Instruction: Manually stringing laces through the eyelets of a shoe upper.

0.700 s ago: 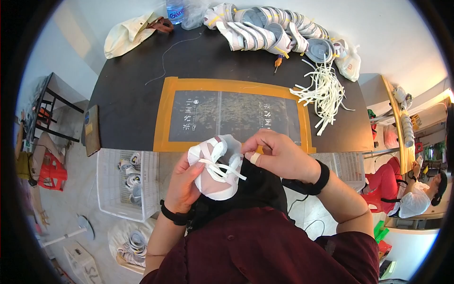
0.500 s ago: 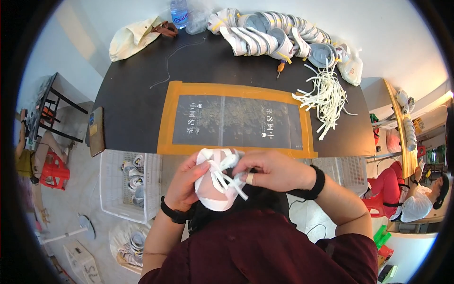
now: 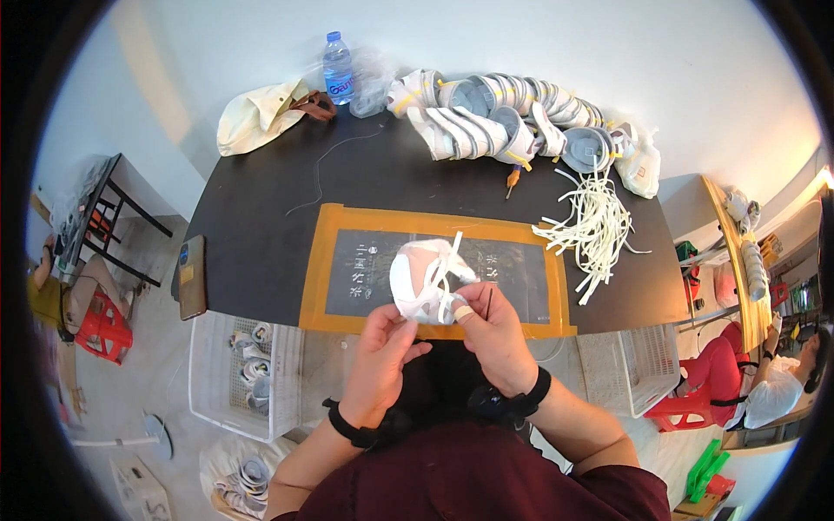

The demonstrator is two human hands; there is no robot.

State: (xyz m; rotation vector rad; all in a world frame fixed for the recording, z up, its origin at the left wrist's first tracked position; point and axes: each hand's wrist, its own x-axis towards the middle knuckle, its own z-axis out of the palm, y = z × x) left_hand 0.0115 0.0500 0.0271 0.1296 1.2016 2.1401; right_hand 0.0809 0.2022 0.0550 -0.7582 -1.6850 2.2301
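A white and pale pink shoe upper (image 3: pixel 408 276) with white laces (image 3: pixel 439 276) is held over the near part of the taped mat. One lace end sticks up away from me. My left hand (image 3: pixel 382 347) has its thumb and fingertips closed on the near left edge of the upper. On the near right side, my right hand (image 3: pixel 502 339) pinches the upper by the laces. A light band wraps one of its fingers. A thin dark rod (image 3: pixel 489 300) juts up from that hand; its kind is unclear. The fingertips partly hide the near edge of the upper.
On the dark table (image 3: pixel 252 226), orange tape frames the mat (image 3: pixel 347 300). Farther back lie rows of shoe uppers (image 3: pixel 469 130), a pile of white laces (image 3: pixel 599 226), an orange-handled tool (image 3: pixel 512 178) and a bottle (image 3: pixel 337 69). A phone (image 3: pixel 192 278) lies left; white baskets (image 3: pixel 287 382) stand below.
Both hands have carried the shoe upper from near my lap up over the mat and turned it. The right hand has come round to its near side. The whole view has shifted.
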